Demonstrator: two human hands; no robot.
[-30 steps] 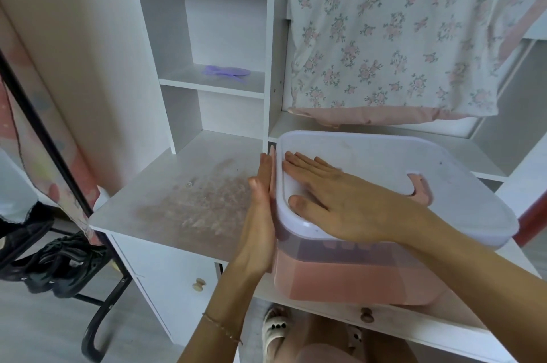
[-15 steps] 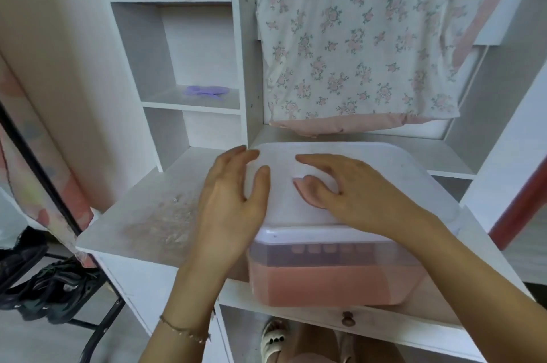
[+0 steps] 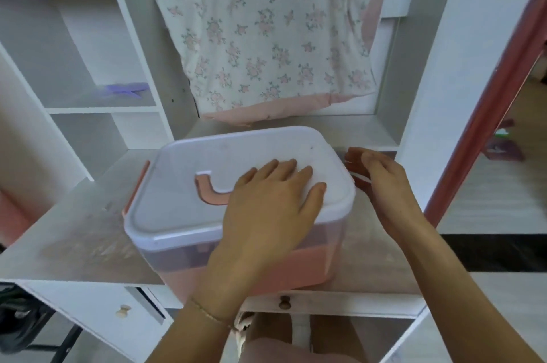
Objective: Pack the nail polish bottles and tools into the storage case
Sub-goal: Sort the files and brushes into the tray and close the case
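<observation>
Pressing flat, fingers spread, left hand [image 3: 266, 203] on translucent lid of pink plastic storage case [image 3: 236, 200]; right hand [image 3: 381, 182] loosely open beside its right end, nearer that latch.

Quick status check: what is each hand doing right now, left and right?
Left hand: open, fingers straight, lying flat on the case lid.
Right hand: open, fingers relaxed, beside the right end of the storage case, holding nothing.
</observation>
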